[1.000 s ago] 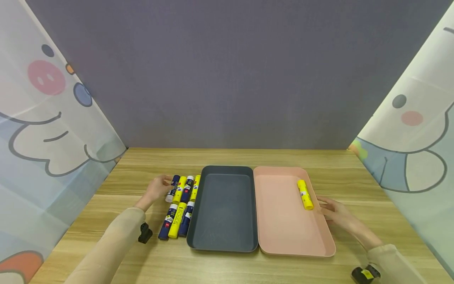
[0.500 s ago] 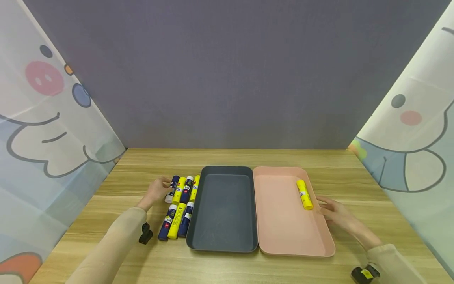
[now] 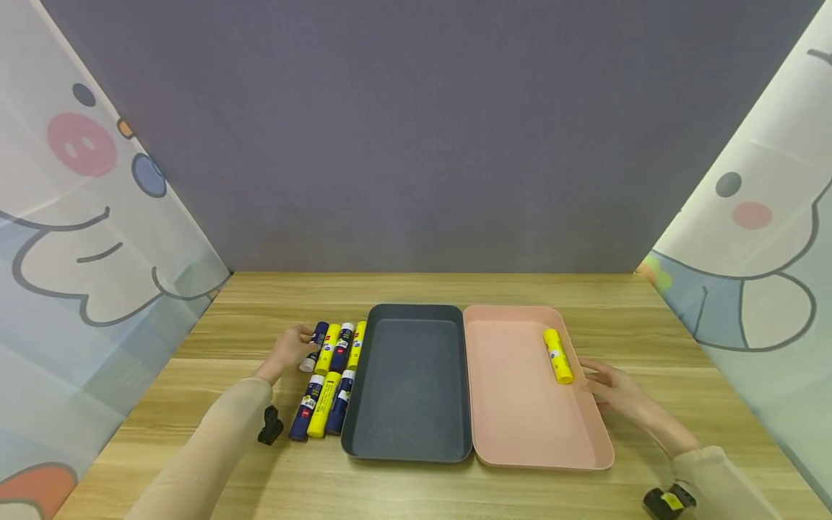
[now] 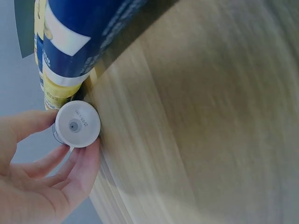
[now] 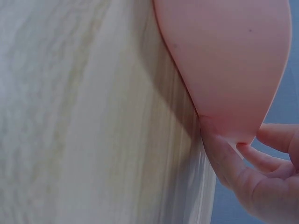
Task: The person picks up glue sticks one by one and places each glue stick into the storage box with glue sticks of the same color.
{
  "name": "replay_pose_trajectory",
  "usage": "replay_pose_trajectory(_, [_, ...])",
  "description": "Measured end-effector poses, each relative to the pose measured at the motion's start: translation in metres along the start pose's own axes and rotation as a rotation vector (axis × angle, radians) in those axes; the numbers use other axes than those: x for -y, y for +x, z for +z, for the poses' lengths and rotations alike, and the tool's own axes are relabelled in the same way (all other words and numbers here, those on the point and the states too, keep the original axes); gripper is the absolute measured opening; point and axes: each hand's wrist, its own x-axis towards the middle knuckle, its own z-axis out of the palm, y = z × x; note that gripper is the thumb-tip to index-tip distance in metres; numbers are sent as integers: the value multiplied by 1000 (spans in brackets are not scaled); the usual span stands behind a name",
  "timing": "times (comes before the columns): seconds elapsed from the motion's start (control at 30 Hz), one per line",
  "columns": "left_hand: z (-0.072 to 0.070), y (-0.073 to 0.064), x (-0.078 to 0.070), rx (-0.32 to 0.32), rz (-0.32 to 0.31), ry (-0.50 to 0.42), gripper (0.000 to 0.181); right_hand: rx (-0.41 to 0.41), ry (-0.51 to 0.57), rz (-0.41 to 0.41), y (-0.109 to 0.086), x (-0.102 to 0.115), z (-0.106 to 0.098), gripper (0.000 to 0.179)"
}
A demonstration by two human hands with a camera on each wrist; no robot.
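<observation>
In the head view, my left hand (image 3: 289,351) is at the leftmost dark blue glue stick (image 3: 318,336) of the back row. The left wrist view shows the thumb and fingers pinching the sides of its white end (image 4: 77,124). Yellow and dark blue glue sticks lie close beside it in two rows, such as a yellow glue stick (image 3: 328,348). On the other side, my right hand (image 3: 614,390) holds the right wall of a pink tray (image 3: 520,426), with fingers at the rim. Inside that tray, near the right wall, lies one yellow glue stick (image 3: 557,356).
Between the glue sticks and the pink tray stands a dark grey tray (image 3: 406,390), side by side with the pink one. Everything sits on a wooden table (image 3: 416,491). A grey panel (image 3: 416,144) rises behind it, with cartoon-printed curtains (image 3: 767,303) at both sides.
The left hand stays at the same glue stick, whose white end has shifted very slightly left. The right hand and both trays hold their places.
</observation>
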Motion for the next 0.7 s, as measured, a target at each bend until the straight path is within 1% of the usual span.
replay_pose_trajectory(0.23, [-2, 0, -3, 16, -6, -9, 42, 4, 4, -9, 0, 1, -1, 58])
replay_pose_trajectory(0.47, [-3, -2, -6, 25, -47, -56, 43, 14, 0, -37, 0, 3, -1, 58])
replay_pose_trajectory(0.7, [-4, -3, -6, 0, -59, -67, 42, 17, 1, -38, 0, 4, -2, 59])
